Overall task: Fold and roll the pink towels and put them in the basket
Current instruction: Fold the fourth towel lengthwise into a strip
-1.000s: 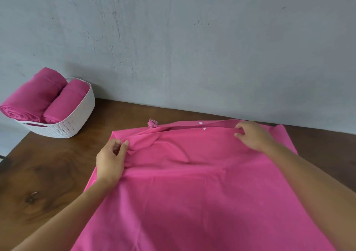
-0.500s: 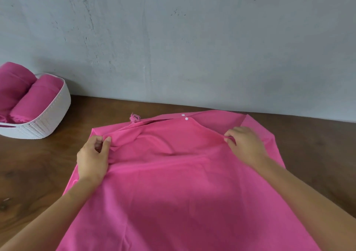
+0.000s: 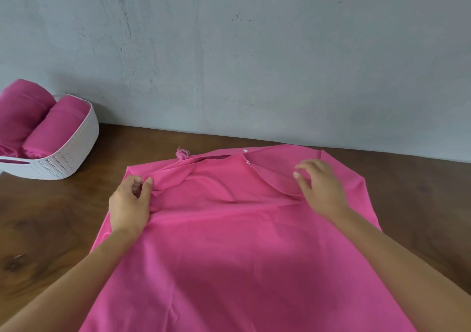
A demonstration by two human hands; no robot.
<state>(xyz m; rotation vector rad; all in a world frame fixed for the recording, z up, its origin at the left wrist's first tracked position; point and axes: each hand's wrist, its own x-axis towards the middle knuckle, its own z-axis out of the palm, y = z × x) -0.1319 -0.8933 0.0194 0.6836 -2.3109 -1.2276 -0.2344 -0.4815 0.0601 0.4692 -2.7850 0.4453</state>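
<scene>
A large pink towel (image 3: 242, 250) lies spread over the wooden table (image 3: 51, 219), its top layer pulled back near the far edge, with two white snaps and a small tassel showing there. My left hand (image 3: 130, 204) pinches a fold of the towel near its far left corner. My right hand (image 3: 321, 189) hovers over the far right part with fingers spread and relaxed, holding nothing. A white perforated basket (image 3: 74, 150) stands at the far left with two rolled pink towels (image 3: 51, 127) inside.
A grey wall (image 3: 254, 51) rises right behind the table's far edge. Bare wood shows left of the towel up to the basket and at the right side. The towel's near end runs out of view at the bottom.
My right hand has let go of the towel's top layer and lifted with its fingers spread. My left hand keeps its pinch. The view shifted slightly.
</scene>
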